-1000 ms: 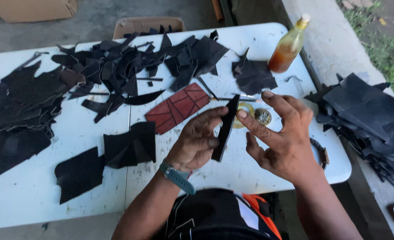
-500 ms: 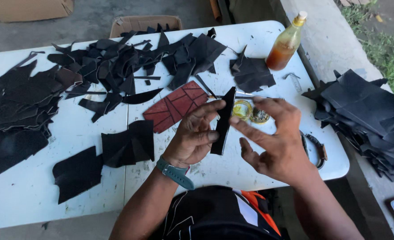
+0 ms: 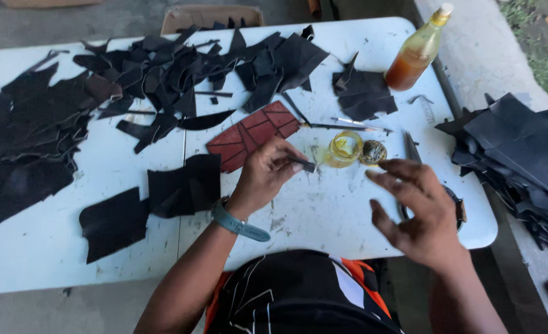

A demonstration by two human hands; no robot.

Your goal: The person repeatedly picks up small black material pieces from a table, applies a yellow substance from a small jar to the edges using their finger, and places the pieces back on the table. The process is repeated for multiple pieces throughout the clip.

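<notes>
A tall plastic bottle of amber liquid [image 3: 417, 49] stands at the far right corner of the white table [image 3: 323, 210]. A red-brown leather panel scored with lines [image 3: 253, 134] lies near the middle, below a scattered heap of black leather offcuts [image 3: 162, 68]. A stack of black leather sheets [image 3: 521, 154] sits off the table's right edge.

Black leather scraps [image 3: 162, 74], matt; red leather panel [image 3: 252, 133], scored; white plastic surface [image 3: 323, 210], smudged; clear glossy bottle [image 3: 417, 51]; small glass jar [image 3: 343, 148].
</notes>
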